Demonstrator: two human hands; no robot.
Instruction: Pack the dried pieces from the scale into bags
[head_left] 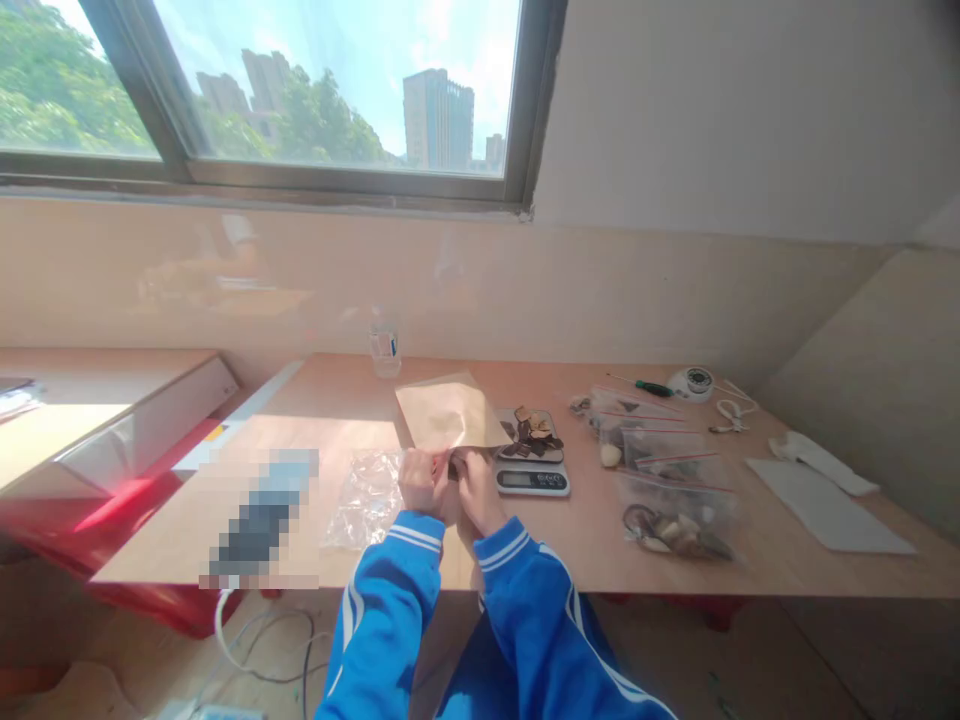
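Observation:
A piece of brown kraft paper (450,412), perhaps a bag, lies in front of me with its near edge at my hands. My left hand (421,482) is closed at that edge, fingers curled. Close beside it, my right hand (478,488) is closed on the edge too, and its fingertips are partly hidden. A small dark spot shows between the hands; what it is I cannot make out. Just right of the paper, a digital kitchen scale (532,482) bears a heap of brown dried slices (534,432). Left of my left hand lies a crumpled clear plastic bag (364,500).
Several zip bags with dried pieces (679,530) lie to the right. Behind them are a green-handled screwdriver (654,388) and a round white device (691,384). A clear bottle (385,348) stands by the wall. White sheets (832,505) lie far right; a blurred-out object (262,520) lies left.

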